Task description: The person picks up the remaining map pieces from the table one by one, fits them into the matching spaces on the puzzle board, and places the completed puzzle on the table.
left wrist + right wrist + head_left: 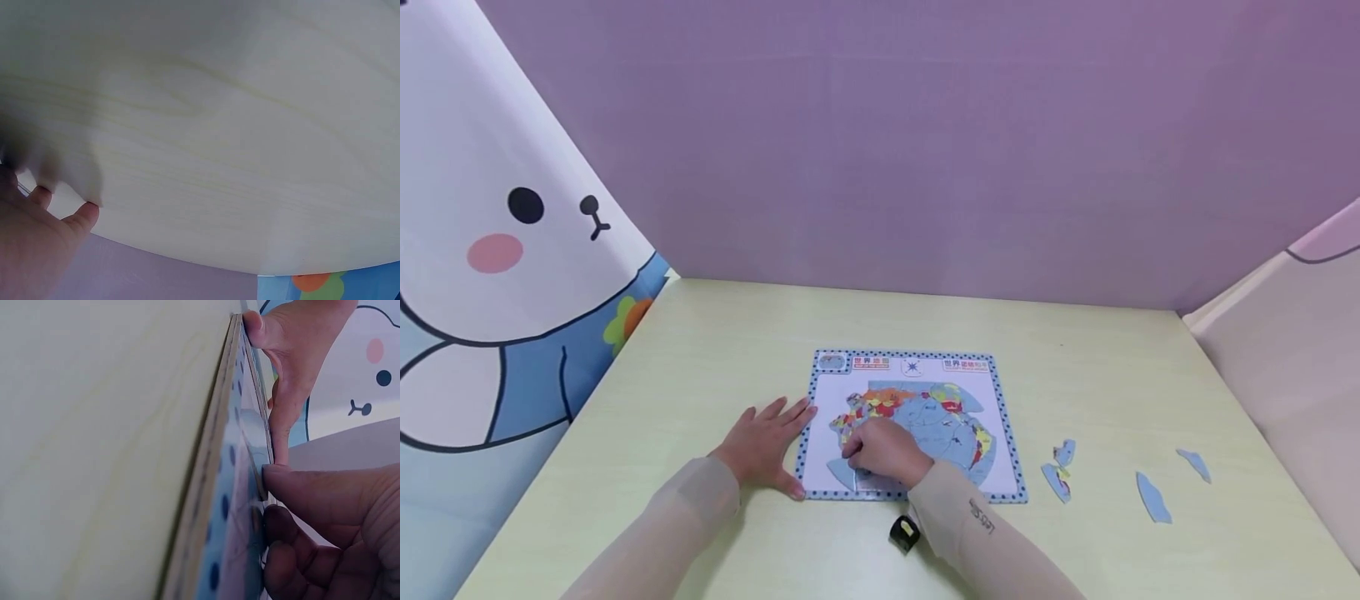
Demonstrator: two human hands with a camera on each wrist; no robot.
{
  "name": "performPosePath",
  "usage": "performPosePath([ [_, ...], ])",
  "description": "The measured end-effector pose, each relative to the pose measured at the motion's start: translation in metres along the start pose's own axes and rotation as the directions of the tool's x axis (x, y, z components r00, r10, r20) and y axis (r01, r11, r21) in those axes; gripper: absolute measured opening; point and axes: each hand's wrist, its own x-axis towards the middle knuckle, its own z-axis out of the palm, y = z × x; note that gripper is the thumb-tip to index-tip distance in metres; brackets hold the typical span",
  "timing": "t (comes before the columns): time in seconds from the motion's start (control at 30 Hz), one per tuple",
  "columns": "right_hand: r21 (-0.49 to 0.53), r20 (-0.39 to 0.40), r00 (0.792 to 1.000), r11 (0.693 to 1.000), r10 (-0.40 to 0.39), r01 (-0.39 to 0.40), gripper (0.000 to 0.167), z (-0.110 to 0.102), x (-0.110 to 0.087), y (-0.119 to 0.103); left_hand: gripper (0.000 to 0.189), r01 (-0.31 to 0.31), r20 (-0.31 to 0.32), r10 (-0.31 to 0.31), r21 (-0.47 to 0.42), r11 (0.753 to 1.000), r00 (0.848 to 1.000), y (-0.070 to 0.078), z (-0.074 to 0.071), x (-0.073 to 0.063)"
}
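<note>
Bending over the lower left of a world-map puzzle (940, 429), the person has the right hand (887, 450) down on the board (1010, 433), thumb and fingers curled in. From the right wrist's side, the thumb meets the edge of one piece (256, 465); whether the fingers truly pinch it, I cannot tell. The left hand (760, 444) lies spread, its straight fingers against the board's left edge.

I'd judge the work to be well past halfway. Ahead of the right fingers and off to their right, the coloured lands and blue seas join into one broad patch. Just to their near left, a pale blue piece (841, 473) lies on the board, though I can't say if it is fully seated. What the right hand covers is hidden from me.

Still left, it seems, are the loose pieces on the counter (737, 333), all well to the right of the right fingers: two close together (1056, 483), nearer the board, then a long blue one (1152, 497) and a smaller one (1194, 464) farthest out.
</note>
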Motion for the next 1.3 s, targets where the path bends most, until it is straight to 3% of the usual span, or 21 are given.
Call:
performPosePath([
  [0.57,0.009,-0.025,0.997,0.998,0.068,-0.068,0.003,-0.003,-0.003,-0.003,0.116,-0.020,-0.003,0.020,0.005,1.000,1.000,-0.001,-0.003,0.001],
  [0.9,0.065,0.011,0.999,0.997,0.044,-0.045,0.006,-0.007,-0.005,0.013,0.116,-0.025,0.004,0.026,-0.023,0.999,1.000,-0.003,0.001,0.002],
  [1.3,0.056,-0.038,0.984,0.984,0.174,-0.171,0.011,-0.003,0.002,0.006,0.115,-0.010,0.008,0.010,-0.029,1.000,1.000,0.000,0.000,-0.002],
])
